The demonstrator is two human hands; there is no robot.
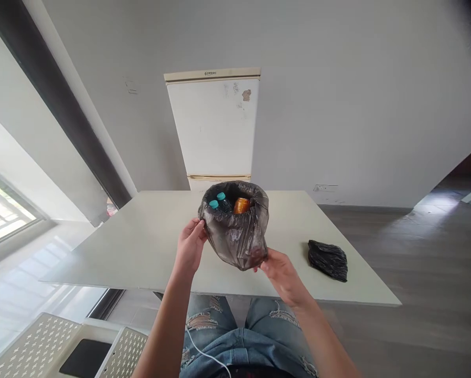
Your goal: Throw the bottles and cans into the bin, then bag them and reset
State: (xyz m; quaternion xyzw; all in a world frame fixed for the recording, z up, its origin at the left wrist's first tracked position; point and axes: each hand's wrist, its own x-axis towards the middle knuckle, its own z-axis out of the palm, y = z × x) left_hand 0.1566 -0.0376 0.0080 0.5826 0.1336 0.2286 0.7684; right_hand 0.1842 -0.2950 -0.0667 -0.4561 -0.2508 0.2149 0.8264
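A small bin lined with a dark plastic bag (237, 231) is held above the white table (149, 247). Inside its open top I see two bottles with teal caps (217, 200) and an orange-lidded container (242, 205). My left hand (190, 245) grips the bag at the bin's left side, near the rim. My right hand (279, 272) pinches the bag low on the right, at the bin's bottom.
A folded bundle of black plastic bags (328, 259) lies on the table's right part. An old white fridge (214, 128) stands against the wall behind the table. A white perforated chair (62, 349) is at lower left. Wood floor stretches to the right.
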